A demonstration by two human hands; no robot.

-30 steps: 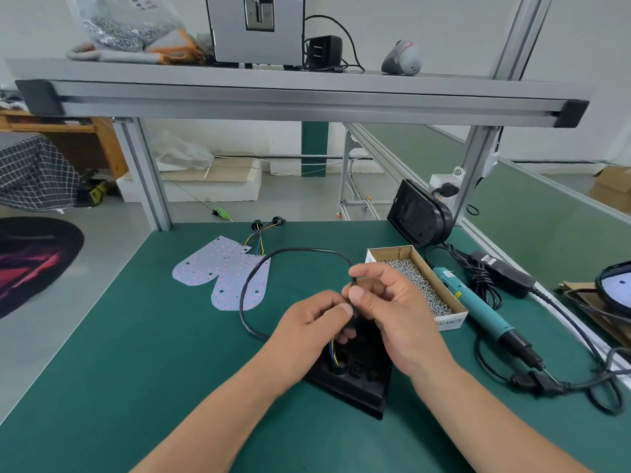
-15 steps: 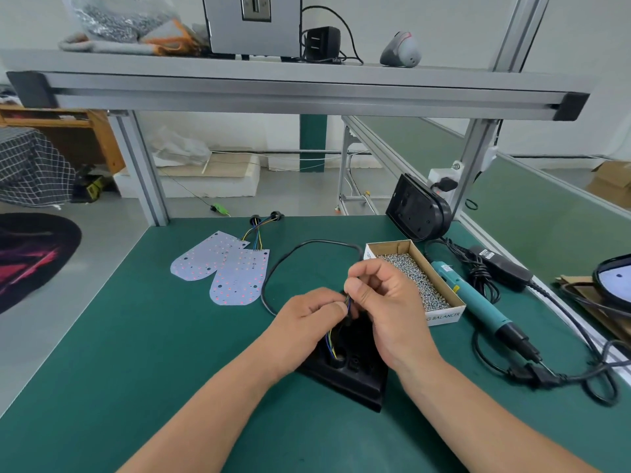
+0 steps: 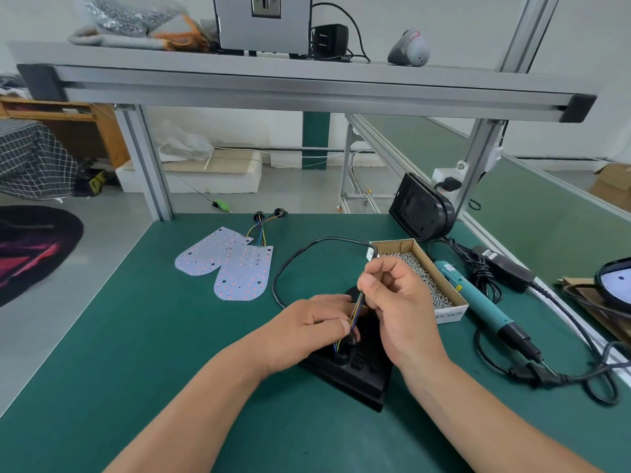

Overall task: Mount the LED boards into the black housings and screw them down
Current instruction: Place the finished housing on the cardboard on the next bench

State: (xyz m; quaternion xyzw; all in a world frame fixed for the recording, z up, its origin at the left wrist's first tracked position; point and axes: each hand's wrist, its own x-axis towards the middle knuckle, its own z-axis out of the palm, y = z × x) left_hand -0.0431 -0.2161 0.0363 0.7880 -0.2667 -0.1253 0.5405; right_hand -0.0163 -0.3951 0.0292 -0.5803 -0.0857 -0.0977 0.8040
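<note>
Right hand [image 3: 397,302]: fingers curled, thumb and forefinger pinching the coloured wires [image 3: 354,314] at their upper end. Left hand [image 3: 314,322]: fingers curled, thumb tip closed on the same wires lower down, just above where they enter the black housing [image 3: 348,373]. The housing lies flat beneath both hands, which cover its far end.

Around the hands: a black cable [image 3: 321,239] loops out beyond the left hand and curves back towards the right hand's knuckles. Farther beyond the left hand, two LED boards [image 3: 239,273] lie overlapped, with wire tails pointing away. To the outside of the right hand lies a teal electric screwdriver [image 3: 473,293], its cord coiled past the wrist. A second housing [image 3: 421,213] stands propped on edge well beyond the right hand.

Surface: green tabletop [image 3: 136,336] under an aluminium-framed shelf [image 3: 307,83]. Grey floor [image 3: 102,233] beyond the left edge, with a dark round rug [image 3: 30,247].

Container: an open cardboard box [image 3: 450,315] just beside the right hand, between it and the screwdriver, holding loose silver screws [image 3: 423,285].
</note>
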